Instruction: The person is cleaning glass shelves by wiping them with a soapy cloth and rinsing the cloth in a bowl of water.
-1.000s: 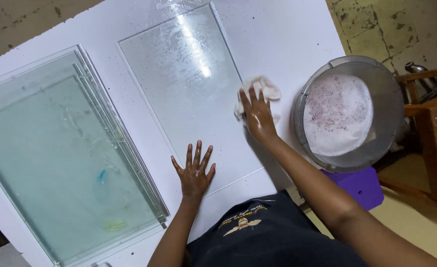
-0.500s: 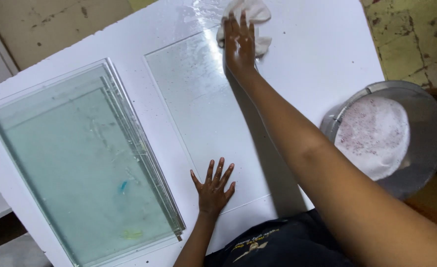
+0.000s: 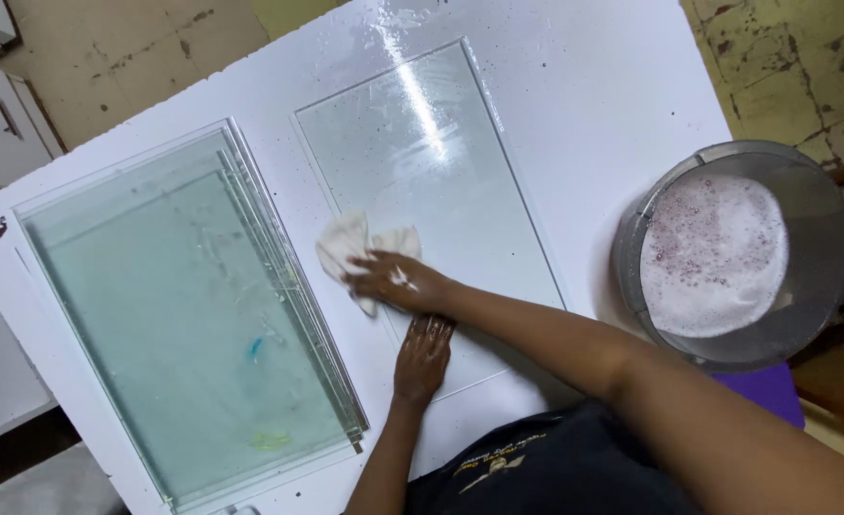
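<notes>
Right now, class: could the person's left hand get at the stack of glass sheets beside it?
Probably yes. The left hand lies flat on the single glass pane, with only bare white table between it and the stack of glass sheets. The right hand and cloth sit farther up.

The far half of the glass pane (image 3: 431,162) lies bare, and open counter (image 3: 584,95) runs beyond it to the far right corner. The stack of glass sheets (image 3: 183,315) fills the left side, leaving only a narrow strip beside the pane. At the right edge the foam-filled basin (image 3: 727,253) blocks passage. The left hand (image 3: 422,358) and right hand (image 3: 398,284) with the cloth (image 3: 350,250) occupy the pane's near end.
</notes>
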